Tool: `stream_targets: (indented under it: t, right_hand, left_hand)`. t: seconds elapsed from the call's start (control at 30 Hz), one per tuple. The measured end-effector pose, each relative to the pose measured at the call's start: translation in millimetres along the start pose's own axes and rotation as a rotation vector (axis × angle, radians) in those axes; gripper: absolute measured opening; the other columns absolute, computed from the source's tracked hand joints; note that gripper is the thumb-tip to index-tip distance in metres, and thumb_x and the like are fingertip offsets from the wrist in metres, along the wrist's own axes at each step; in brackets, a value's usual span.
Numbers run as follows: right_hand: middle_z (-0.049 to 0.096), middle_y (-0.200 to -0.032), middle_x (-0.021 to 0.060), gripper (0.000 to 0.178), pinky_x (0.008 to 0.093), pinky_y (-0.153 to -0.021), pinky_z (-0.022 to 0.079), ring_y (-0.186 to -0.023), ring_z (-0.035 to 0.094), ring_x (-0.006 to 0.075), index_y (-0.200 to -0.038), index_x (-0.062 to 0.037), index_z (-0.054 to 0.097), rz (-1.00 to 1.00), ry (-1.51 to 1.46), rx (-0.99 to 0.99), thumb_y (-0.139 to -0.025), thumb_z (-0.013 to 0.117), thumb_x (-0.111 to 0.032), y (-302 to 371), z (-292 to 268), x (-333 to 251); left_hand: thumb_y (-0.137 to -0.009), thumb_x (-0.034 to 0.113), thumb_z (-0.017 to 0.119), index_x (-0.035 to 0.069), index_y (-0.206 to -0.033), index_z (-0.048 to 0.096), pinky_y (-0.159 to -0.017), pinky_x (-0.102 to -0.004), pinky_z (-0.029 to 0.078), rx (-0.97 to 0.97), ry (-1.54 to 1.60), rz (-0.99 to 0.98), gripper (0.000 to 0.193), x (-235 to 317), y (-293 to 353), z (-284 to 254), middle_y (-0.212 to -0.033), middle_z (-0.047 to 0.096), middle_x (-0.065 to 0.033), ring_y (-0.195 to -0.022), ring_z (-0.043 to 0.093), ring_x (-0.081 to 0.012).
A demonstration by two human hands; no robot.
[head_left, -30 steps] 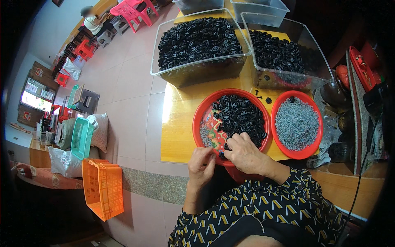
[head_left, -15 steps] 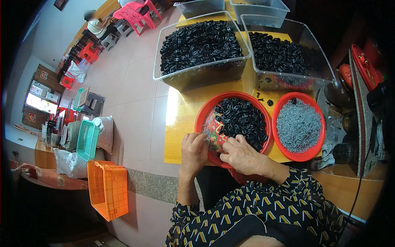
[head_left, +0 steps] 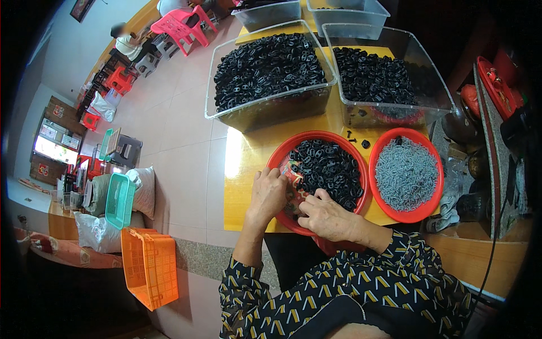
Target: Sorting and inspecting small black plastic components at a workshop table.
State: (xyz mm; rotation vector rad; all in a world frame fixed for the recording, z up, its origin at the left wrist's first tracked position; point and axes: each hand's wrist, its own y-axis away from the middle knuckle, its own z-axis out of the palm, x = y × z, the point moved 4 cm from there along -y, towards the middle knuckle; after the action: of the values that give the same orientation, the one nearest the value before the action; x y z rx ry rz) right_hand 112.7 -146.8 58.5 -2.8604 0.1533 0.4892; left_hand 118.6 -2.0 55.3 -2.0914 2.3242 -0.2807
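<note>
A red basin (head_left: 271, 165) with a patterned bottom holds a heap of black plastic pieces (head_left: 330, 169), oval with small holes. Over its left rim my left hand (head_left: 267, 194) is closed, its fingers curled down into the basin. My right hand (head_left: 328, 217) is at the near rim, fingers bent and thumb side toward the heap. Both sets of fingertips are hidden, so whatever they pinch cannot be made out. To the right stands a red bowl (head_left: 438, 189) full of silver screws (head_left: 405, 174).
Two large clear bins (head_left: 271, 93) (head_left: 389, 107) of black pieces stand behind on the yellow table (head_left: 240, 192). A few loose dark parts (head_left: 365, 144) lie between basin and bins. An orange crate (head_left: 149, 268) and a green basket (head_left: 119, 200) are at left; a person (head_left: 129, 44) sits far off.
My left hand has moved forward along the basin's left side and now covers small metal bits that showed there. My right hand stays at the near rim, shifted slightly. The view has tilted a little.
</note>
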Motion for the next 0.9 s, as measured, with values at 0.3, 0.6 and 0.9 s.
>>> stream_targets:
  t: [0.3, 0.6, 0.9]
  right_hand:
    - [0.049, -0.076, 0.0062, 0.004, 0.0357, -0.072, 0.035, -0.078, 0.048, 0.0225, -0.074, -0.0072, 0.054, 0.195, 0.049, 0.327, -0.071, 0.053, -0.010, 17, -36, 26]
    - [0.049, -0.074, 0.0073, 0.003, 0.0352, -0.068, 0.037, -0.075, 0.047, 0.0245, -0.071, -0.0063, 0.055, 0.380, 0.071, 0.465, -0.070, 0.056, -0.009, 9, -46, 45]
    - [0.051, -0.079, 0.0107, 0.010, 0.0373, -0.073, 0.033, -0.083, 0.046, 0.0247, -0.073, -0.0068, 0.061, 0.459, 0.253, 0.293, -0.066, 0.055, -0.013, -28, -21, 57]
  left_hand:
    - [-0.068, 0.014, 0.056, 0.003, -0.076, 0.057, -0.069, -0.0364, 0.035, -0.045, -0.164, 0.061, 0.014, 7, -4, 7, -0.076, 0.054, -0.0108, -0.078, 0.050, -0.0254]
    - [-0.068, 0.015, 0.056, 0.003, -0.075, 0.056, -0.068, -0.0362, 0.034, -0.010, -0.141, 0.048, 0.014, 9, -4, 6, -0.075, 0.053, -0.0111, -0.077, 0.049, -0.0257]
    - [-0.068, 0.013, 0.056, 0.003, -0.074, 0.058, -0.070, -0.0360, 0.037, -0.018, -0.098, 0.063, 0.012, 8, 1, 2, -0.076, 0.054, -0.0111, -0.079, 0.050, -0.0259]
